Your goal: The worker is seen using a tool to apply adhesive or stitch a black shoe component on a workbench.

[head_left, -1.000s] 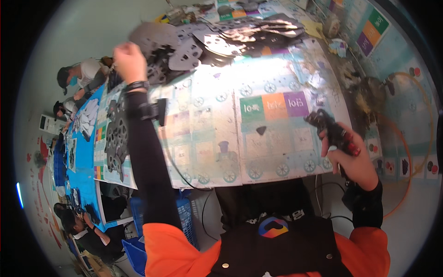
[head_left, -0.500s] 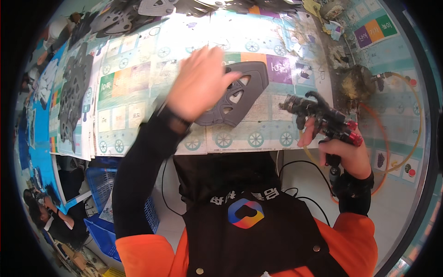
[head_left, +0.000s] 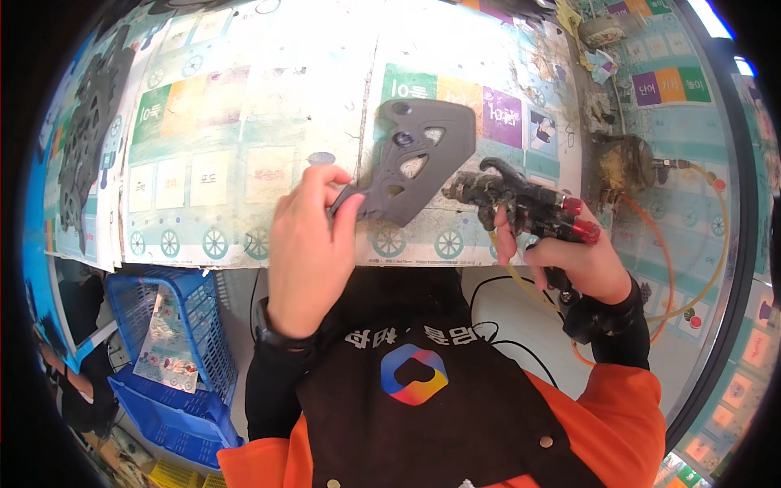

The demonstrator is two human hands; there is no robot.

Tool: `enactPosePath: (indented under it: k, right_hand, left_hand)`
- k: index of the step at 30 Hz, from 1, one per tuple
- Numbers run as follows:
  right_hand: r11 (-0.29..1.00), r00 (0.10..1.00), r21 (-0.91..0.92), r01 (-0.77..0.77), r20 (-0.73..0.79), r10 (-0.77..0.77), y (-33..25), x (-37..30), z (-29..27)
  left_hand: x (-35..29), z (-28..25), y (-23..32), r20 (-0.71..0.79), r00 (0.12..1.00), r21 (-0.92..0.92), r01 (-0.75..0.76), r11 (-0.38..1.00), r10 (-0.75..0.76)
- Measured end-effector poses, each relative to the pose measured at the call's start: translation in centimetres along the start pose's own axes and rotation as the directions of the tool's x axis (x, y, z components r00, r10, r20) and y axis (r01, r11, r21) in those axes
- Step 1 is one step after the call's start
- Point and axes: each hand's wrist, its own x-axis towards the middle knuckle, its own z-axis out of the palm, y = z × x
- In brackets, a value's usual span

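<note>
A dark grey moulded panel [head_left: 443,159] with triangular cut-outs and round holes lies at a slant over the table's printed paper covering. My left hand [head_left: 313,244] pinches the panel's narrow lower-left end between thumb and fingers. Close to the panel's right side is a black spray gun [head_left: 521,199] with red knobs, gripped in my right hand [head_left: 582,264]. Its nozzle points left toward the panel, with a small gap between them. My right palm and the gun body partly hide the handle.
More dark grey cut-out parts [head_left: 93,138] are stacked at the table's left. On the right, an orange hose [head_left: 669,252] and a yellowish hose [head_left: 726,220] hang near a grimy metal fitting [head_left: 622,163]. Blue plastic baskets [head_left: 215,325] stand below the table's left front edge.
My left hand has come down and left from over the panel to pinch its lower end. The spray gun has moved left, closer to the panel. My view has shifted slightly.
</note>
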Motion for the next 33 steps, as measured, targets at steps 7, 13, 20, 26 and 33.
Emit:
enactPosePath:
  k: [7, 13, 20, 26, 33]
  right_hand:
    - [0.991, 0.989, -0.072, -0.114, 0.089, 0.12, -0.1, 1.7, 2.9]
    - [0.966, 0.971, -0.129, -0.226, 0.045, 0.233, -0.9, 3.4, 4.4]
    - [0.975, 0.981, -0.113, -0.19, -0.001, 0.191, -0.1, 3.8, 5.2]
    - [0.976, 0.983, -0.132, -0.174, 0.026, 0.179, -0.2, 3.9, 5.4]
    - [0.962, 0.967, -0.113, -0.249, 0.036, 0.254, 0.4, 3.3, 4.1]
  left_hand:
    - [-0.5, 1.0, -4.0, -0.182, 0.922, 0.238, -0.296, 0.925, 0.342]
    - [-0.1, 1.7, -5.2, -0.233, 0.879, 0.298, -0.343, 0.891, 0.417]
    - [0.0, 2.0, -5.4, -0.216, 0.888, 0.29, -0.339, 0.895, 0.407]
    - [-0.1, 1.6, -5.0, -0.213, 0.891, 0.298, -0.33, 0.896, 0.4]
    - [-0.1, 1.7, -5.1, -0.207, 0.891, 0.305, -0.335, 0.892, 0.405]
